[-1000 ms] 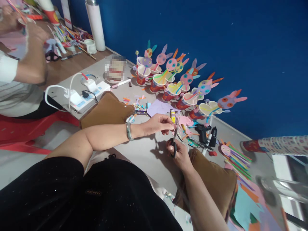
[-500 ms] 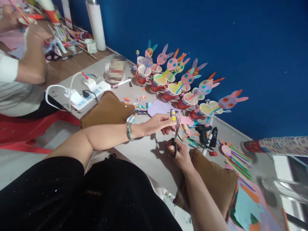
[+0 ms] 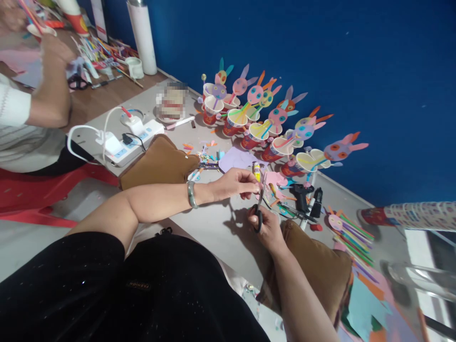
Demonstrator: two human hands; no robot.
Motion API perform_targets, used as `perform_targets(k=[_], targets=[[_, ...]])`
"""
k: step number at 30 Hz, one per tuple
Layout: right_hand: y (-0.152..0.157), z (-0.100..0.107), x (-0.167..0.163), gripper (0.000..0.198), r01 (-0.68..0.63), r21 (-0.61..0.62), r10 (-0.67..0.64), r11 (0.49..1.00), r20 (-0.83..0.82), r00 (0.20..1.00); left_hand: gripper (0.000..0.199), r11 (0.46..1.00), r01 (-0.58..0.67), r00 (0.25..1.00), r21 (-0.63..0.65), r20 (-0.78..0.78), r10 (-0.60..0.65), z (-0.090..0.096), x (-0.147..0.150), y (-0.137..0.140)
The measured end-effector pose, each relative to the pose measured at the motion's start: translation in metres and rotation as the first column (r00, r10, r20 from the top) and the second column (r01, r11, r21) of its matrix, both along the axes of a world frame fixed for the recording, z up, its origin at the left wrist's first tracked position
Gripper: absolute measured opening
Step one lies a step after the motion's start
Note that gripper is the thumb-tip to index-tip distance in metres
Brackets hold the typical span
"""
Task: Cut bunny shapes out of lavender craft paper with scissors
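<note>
The light-grey bench [image 3: 208, 225] supports rows of red-and-white paper cups [image 3: 232, 129], a long white plastic power strip [image 3: 152, 129], a purple paper sheet [image 3: 231, 160], a black pistol-shaped glue gun [image 3: 302, 197] and slender multicoloured sticks [image 3: 356, 239].

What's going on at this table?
The right hand holds scissors up to the left hand; anything pinched there is too small to tell. Paper cups with long-eared paper faces stand along the blue wall. At far left, a co-worker's hand is beside another cup.
</note>
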State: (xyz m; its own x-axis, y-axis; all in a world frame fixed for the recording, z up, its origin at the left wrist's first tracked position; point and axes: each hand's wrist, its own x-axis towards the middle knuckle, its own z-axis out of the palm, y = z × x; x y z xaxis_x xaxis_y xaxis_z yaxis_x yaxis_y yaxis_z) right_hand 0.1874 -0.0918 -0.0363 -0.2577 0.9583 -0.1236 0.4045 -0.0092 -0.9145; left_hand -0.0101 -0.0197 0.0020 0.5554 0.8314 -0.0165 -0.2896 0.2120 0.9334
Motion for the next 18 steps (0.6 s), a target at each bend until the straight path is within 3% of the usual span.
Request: perform_targets(k=[18], targets=[[0.001, 0.0018, -0.001, 0.055, 0.017, 0.023, -0.018, 1.0, 0.035, 0.999, 0.012, 0.999, -0.04, 0.999, 0.031, -0.031, 0.041, 0.0043, -0.0023, 0.0]])
